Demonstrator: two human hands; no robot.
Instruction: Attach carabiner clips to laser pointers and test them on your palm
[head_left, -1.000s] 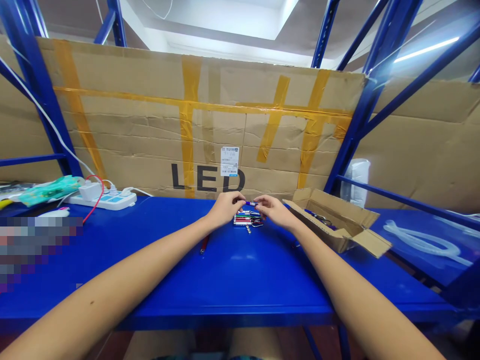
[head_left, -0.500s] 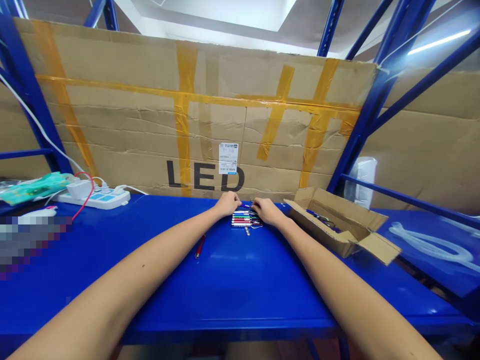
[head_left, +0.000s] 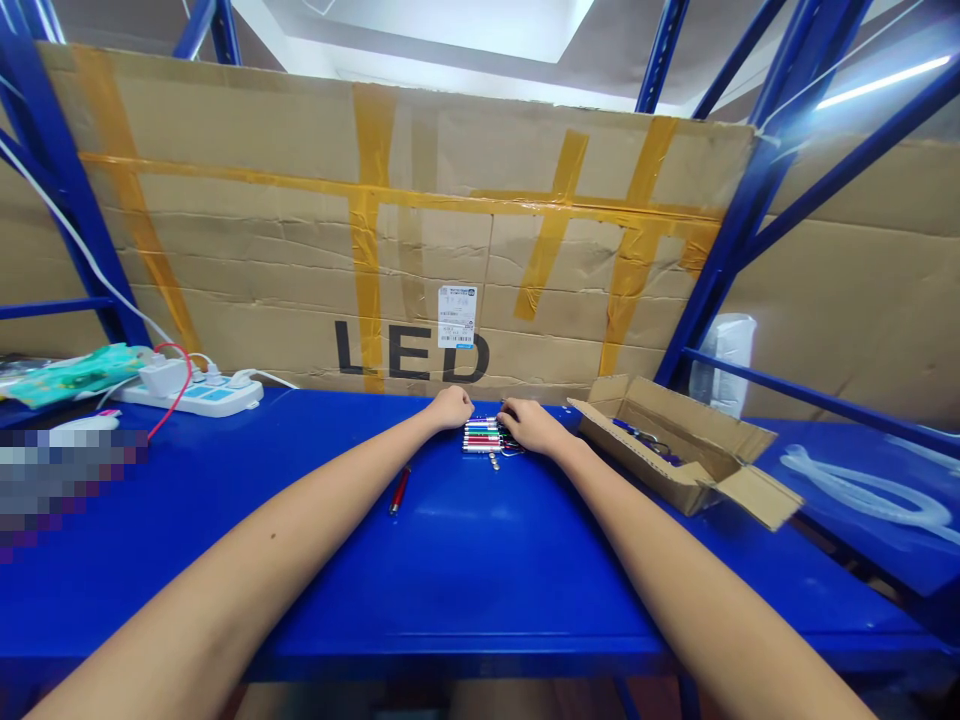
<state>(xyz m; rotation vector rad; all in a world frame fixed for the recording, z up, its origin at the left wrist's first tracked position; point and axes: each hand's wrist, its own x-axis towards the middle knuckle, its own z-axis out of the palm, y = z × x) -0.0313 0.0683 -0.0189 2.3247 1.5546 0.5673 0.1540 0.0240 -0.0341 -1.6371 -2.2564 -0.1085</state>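
Several slim pen-shaped metal tubes [head_left: 481, 438] in blue, green, red and silver lie side by side in a row on the blue table [head_left: 465, 570], small loops at their right ends. My left hand [head_left: 452, 408] is at the row's upper left end with its fingers curled in; whatever they hold is hidden. Over the upper right ends bends my right hand [head_left: 531, 425], fingers closed downward, a small dark bit showing by the fingertips. Just below the row are a few tiny round silver pieces [head_left: 494, 463]. A single red pen-shaped tube [head_left: 400, 492] lies apart, beside my left forearm.
An open cardboard box [head_left: 637, 465] on the right holds more dark blue tubes. At the left stand a white power strip [head_left: 217, 398] with cables and a green packet [head_left: 75, 376]. A large taped cardboard panel [head_left: 300, 260] closes the back, between blue rack posts [head_left: 720, 290].
My left hand has drawn slightly left, away from the purple-blue tube at the row's top, which my two hands spanned before. My right hand has shifted slightly, its fingers further over the row's right end.
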